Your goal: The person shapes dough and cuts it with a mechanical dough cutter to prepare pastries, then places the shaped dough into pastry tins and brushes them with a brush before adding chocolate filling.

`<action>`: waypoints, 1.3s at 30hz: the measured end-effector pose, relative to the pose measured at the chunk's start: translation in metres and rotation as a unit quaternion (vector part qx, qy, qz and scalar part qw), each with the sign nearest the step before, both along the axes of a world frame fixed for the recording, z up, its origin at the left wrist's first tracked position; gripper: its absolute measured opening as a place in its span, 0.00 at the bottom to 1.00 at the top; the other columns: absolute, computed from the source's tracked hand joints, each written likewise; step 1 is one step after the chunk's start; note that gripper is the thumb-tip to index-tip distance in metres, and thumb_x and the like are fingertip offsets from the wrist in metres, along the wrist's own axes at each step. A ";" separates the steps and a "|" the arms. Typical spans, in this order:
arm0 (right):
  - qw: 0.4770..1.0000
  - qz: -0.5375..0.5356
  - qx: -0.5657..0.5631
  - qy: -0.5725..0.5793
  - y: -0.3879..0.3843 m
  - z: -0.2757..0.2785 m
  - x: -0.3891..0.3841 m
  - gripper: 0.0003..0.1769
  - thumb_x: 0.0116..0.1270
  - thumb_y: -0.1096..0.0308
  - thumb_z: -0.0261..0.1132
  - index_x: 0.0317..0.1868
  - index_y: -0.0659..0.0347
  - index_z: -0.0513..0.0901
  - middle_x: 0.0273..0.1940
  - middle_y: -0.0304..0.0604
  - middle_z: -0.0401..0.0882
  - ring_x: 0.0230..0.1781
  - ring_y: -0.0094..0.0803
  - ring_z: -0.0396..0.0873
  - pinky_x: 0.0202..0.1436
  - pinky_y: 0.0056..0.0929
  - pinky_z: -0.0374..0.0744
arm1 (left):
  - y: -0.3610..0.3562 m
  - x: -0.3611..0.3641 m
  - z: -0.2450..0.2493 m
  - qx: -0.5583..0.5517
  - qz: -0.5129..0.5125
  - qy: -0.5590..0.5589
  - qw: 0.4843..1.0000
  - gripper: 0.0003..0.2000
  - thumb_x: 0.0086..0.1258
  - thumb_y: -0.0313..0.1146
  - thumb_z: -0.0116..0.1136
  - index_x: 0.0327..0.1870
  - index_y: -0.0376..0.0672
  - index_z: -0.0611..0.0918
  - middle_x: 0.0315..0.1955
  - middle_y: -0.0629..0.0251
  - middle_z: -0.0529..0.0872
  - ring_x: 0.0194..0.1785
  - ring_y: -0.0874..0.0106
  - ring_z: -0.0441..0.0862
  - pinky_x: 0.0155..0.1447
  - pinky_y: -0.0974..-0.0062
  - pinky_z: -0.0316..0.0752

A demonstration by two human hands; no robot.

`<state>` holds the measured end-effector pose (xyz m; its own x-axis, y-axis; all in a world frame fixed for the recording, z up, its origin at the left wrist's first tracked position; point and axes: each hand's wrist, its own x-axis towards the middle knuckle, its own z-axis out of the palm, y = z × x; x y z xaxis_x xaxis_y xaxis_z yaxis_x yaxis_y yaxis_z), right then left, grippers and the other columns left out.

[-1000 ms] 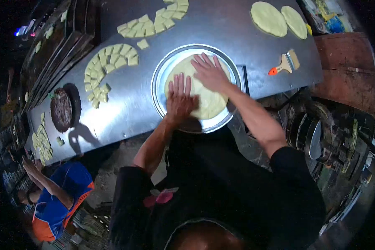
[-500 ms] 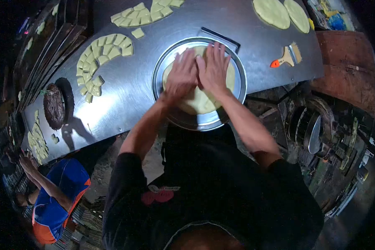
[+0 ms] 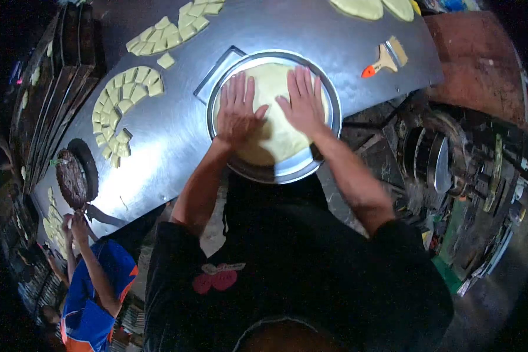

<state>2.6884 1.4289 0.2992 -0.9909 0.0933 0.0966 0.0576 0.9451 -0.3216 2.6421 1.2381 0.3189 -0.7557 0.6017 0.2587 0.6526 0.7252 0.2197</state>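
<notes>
A round metal pan [image 3: 333, 117] with a flat sheet of pale dough [image 3: 271, 132] inside sits at the near edge of the metal table. Flat on the dough's left part lies my left hand [image 3: 238, 116], its thumb stretched out to the side. My right hand [image 3: 303, 107] presses flat on the right part of the dough, fingers extended toward the far rim. Bare dough shows between the two hands. Neither hand grips anything. A black-edged handle [image 3: 212, 76] sticks out from the pan's upper left.
Cut dough pieces [image 3: 123, 92] lie in curved rows on the metal table [image 3: 176, 123]. A brush [image 3: 386, 58] is at the right, a dark oval dish [image 3: 72, 179] at the left. A co-worker in blue and orange [image 3: 97, 293] reaches over the table's lower left corner.
My hands have moved apart, one to each side of the dough. The pan's handle has turned from upper right to upper left. The co-worker's hands have come nearer the dark dish.
</notes>
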 end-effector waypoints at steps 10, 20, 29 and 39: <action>0.998 -0.018 0.014 -0.055 0.023 0.007 0.024 0.39 0.72 0.47 0.47 0.72 0.69 0.54 0.75 0.57 0.43 0.77 0.51 0.39 0.76 0.51 0.35 | 0.027 -0.013 -0.006 -0.060 -0.083 -0.031 0.994 0.36 0.71 0.54 0.47 0.72 0.37 0.58 0.72 0.45 0.54 0.76 0.53 0.51 0.76 0.53 0.46; 0.997 -0.027 0.010 -0.067 0.044 -0.004 0.024 0.42 0.72 0.40 0.42 0.74 0.65 0.50 0.76 0.54 0.39 0.78 0.48 0.36 0.77 0.53 0.35 | 0.060 -0.025 -0.023 -0.084 -0.150 -0.080 0.982 0.36 0.71 0.51 0.44 0.72 0.34 0.56 0.73 0.47 0.52 0.77 0.53 0.48 0.77 0.54 0.44; 1.000 0.017 0.017 -0.001 0.030 0.015 -0.016 0.29 0.73 0.52 0.48 0.67 0.62 0.65 0.73 0.52 0.54 0.75 0.47 0.50 0.75 0.53 0.47 | 0.072 -0.038 -0.008 -0.077 -0.163 -0.081 0.980 0.36 0.71 0.51 0.43 0.72 0.34 0.55 0.73 0.46 0.52 0.77 0.52 0.46 0.77 0.54 0.41; 0.951 0.175 -0.213 -0.138 0.067 0.029 -0.048 0.29 0.73 0.51 0.49 0.68 0.61 0.67 0.73 0.48 0.55 0.76 0.42 0.48 0.77 0.49 0.44 | 0.047 0.022 0.000 -0.123 0.059 -0.064 0.989 0.36 0.68 0.54 0.50 0.70 0.38 0.62 0.71 0.43 0.57 0.75 0.48 0.50 0.75 0.46 0.38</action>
